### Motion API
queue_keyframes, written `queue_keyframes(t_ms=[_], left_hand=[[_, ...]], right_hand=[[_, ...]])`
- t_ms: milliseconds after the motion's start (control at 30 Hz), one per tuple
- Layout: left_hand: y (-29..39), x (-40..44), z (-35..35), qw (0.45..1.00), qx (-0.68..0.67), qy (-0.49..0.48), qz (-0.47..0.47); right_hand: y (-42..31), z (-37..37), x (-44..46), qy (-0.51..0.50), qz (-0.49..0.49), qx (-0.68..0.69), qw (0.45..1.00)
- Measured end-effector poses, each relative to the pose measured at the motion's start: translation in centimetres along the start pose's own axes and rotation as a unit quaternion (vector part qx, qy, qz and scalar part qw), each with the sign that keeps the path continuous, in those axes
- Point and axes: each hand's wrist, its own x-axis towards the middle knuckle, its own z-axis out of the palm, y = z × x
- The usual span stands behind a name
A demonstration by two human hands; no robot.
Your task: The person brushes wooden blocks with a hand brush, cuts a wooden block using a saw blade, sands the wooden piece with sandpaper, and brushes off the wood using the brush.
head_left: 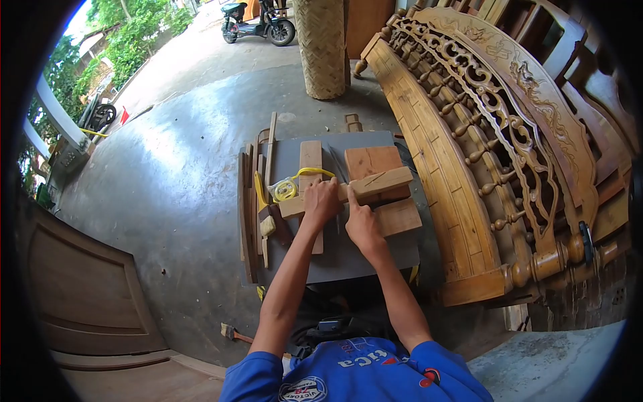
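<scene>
A pale wooden bar [378, 181] lies slanted across other wood pieces on the grey work table [341, 263]. My left hand [321, 199] is closed over the bar left of its middle. On the bar's near side is my right hand [364, 226], its index finger laid on the wood and its other fingers curled; their tips are hidden. A yellow tape measure [287, 189] sits left of my left hand, its yellow tape [315, 171] running behind that hand. Beneath the bar are an upright-lying board [311, 153] and a reddish wood block [372, 159]. Another block [398, 216] is beside my right hand.
A brush [268, 226] and several long strips [248, 214] lie along the table's left side. Carved wooden furniture panels [482, 134] lean at the right. Another brush [234, 332] is on the floor. A woven column [321, 50] and a motorbike [258, 25] stand beyond.
</scene>
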Motion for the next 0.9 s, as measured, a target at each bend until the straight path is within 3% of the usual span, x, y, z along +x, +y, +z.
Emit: queue_keyframes(t_ms=[667,900], left_hand=[[-0.5,0.1,0.7,1.000,0.010,0.013,0.001],[-0.3,-0.1,0.6,1.000,0.017,0.017,-0.003]], right_hand=[[0.7,2.2,3.9,0.006,-0.014,0.044,0.999],[0.6,0.6,-0.4,0.004,-0.014,0.031,0.999]])
